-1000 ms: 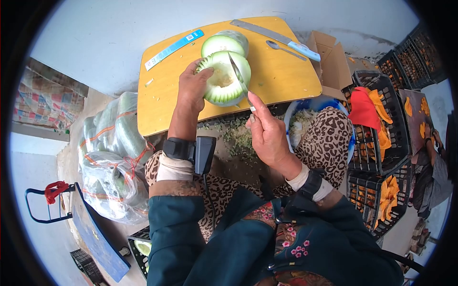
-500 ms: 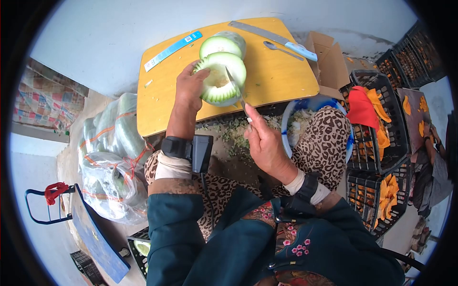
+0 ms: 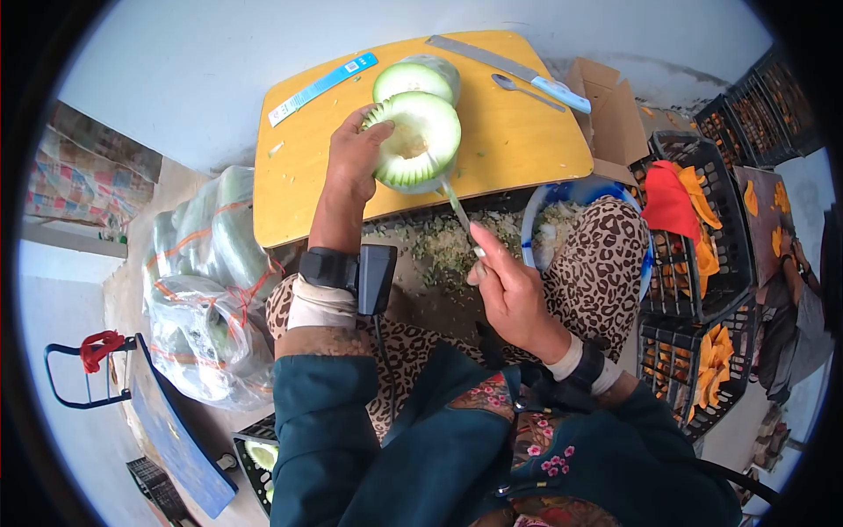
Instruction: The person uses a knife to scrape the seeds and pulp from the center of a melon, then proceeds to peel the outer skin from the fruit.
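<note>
My left hand [image 3: 353, 151] grips the left rim of a hollowed pale green melon piece [image 3: 435, 121], tilted up at the near edge of the yellow table [image 3: 518, 140]. Notches run along the left and lower parts of its rim. In my right hand [image 3: 511, 294] is a small knife [image 3: 458, 207], its blade pointing up at the melon's lower right edge, with a pale green sliver near its tip. Behind the held piece lies another cut melon [image 3: 411, 81], wrapped in clear plastic.
On the table are a blue-labelled strip [image 3: 323, 88], a long knife [image 3: 500, 61] and a spoon [image 3: 525, 91]. A basin [image 3: 532, 220] and black crates [image 3: 694, 307] with orange pieces stand right, bagged melons [image 3: 206, 299] left. Another person's arm [image 3: 795, 277] shows far right.
The knife in my right hand has moved down and right, out of the melon's hollow to its lower edge. My left hand still holds the melon.
</note>
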`<state>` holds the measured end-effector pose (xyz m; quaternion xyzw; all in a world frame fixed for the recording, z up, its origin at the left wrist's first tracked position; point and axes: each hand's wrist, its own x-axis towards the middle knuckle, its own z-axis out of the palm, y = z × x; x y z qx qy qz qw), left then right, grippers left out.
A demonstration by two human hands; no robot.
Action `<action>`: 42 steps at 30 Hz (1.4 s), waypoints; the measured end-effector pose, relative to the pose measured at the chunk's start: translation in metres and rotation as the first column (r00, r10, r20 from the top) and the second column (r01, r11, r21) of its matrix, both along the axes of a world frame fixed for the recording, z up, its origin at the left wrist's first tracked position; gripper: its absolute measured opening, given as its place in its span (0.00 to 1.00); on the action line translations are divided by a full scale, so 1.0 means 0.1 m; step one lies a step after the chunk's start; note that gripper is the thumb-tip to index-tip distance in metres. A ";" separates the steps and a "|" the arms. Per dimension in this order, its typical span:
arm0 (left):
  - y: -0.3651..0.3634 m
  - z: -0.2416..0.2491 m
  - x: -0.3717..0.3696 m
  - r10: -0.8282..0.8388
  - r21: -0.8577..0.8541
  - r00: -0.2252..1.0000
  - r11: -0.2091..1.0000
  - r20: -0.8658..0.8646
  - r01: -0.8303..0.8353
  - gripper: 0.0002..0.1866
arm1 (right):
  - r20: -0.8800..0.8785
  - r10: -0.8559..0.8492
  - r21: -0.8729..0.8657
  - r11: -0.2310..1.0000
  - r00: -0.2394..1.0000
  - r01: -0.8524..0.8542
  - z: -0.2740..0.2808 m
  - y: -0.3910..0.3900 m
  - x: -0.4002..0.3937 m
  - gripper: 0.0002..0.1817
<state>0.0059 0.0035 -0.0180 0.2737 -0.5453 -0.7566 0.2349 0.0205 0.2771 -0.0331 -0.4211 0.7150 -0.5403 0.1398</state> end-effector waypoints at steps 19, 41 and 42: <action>0.02 0.04 0.02 -0.037 0.009 0.999 0.999 -0.020 0.038 0.19 | 0.135 -0.042 -0.032 0.998 0.990 0.047 0.05 -0.12 -0.17 0.28; 0.02 0.03 0.02 -0.059 -0.018 0.998 0.998 -0.005 0.059 0.22 | 0.151 -0.031 -0.037 0.999 0.988 0.037 0.05 -0.10 -0.10 0.29; 0.01 0.02 0.02 -0.061 -0.020 0.998 0.998 -0.007 0.061 0.22 | 0.144 -0.033 -0.042 0.998 0.989 0.040 0.04 -0.10 -0.10 0.29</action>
